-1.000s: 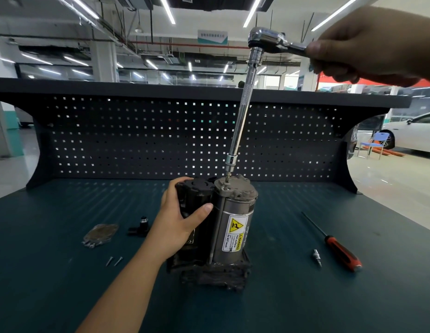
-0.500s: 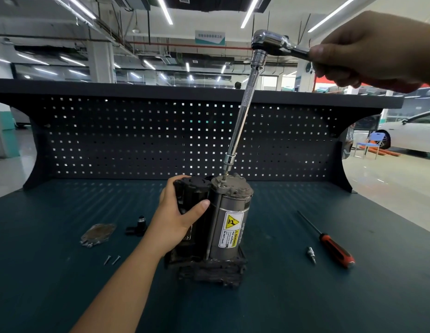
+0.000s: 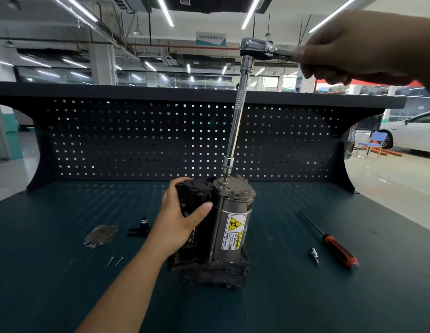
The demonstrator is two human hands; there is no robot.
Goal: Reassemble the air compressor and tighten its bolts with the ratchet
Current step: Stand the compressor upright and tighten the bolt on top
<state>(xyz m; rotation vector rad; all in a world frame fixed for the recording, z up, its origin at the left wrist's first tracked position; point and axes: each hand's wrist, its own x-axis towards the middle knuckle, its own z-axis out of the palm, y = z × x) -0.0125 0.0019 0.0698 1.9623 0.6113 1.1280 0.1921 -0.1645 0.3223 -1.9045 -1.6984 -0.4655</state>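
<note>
Your left hand [image 3: 178, 219] grips the compressor [image 3: 221, 227], upright mid-bench [image 3: 305, 296]. Your right hand [image 3: 358, 46] grips the ratchet [image 3: 257, 48] handle; its long extension [image 3: 236, 123] meets a top bolt [image 3: 224, 182].

Bright overhead strip lights [image 3: 164, 10]; wide-angle edges warp.

Chrome ratchet [image 3: 257, 48], red-handled screwdriver [image 3: 338, 249]
</note>
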